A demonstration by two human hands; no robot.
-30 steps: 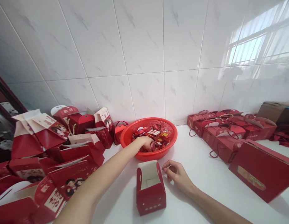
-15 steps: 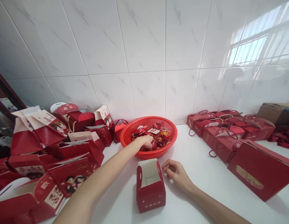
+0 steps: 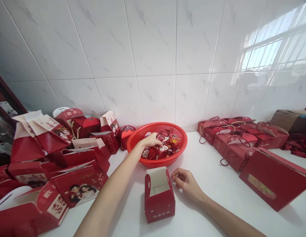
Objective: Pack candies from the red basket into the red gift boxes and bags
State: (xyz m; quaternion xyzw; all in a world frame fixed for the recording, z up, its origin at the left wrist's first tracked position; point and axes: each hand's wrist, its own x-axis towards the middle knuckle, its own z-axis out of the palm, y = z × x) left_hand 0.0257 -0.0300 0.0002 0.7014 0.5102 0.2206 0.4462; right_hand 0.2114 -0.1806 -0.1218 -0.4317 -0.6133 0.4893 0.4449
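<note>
My left hand (image 3: 152,141) is in the red plastic basket (image 3: 134,158), its fingers curled round some wrapped candies (image 3: 164,148) with red and white wrappers. More candies lie beneath it, and the palm side is hidden. In front of the basket stands a small red gift box (image 3: 160,210), its top open and its pale inside showing no contents. My right hand (image 3: 185,182) rests on the white table just to the right of this box, fingers loosely curled in with nothing visible in them.
Many open red gift boxes (image 3: 79,187) crowd the left side. Along the right stand several closed red boxes with cord handles (image 3: 227,141) and a larger red box (image 3: 273,181). Behind is a white tiled wall (image 3: 155,95); a brown carton (image 3: 291,121) sits far right.
My left hand has risen slightly and shifted left within the basket, with candies now showing at its fingers. The right hand and the small box have stayed in place.
</note>
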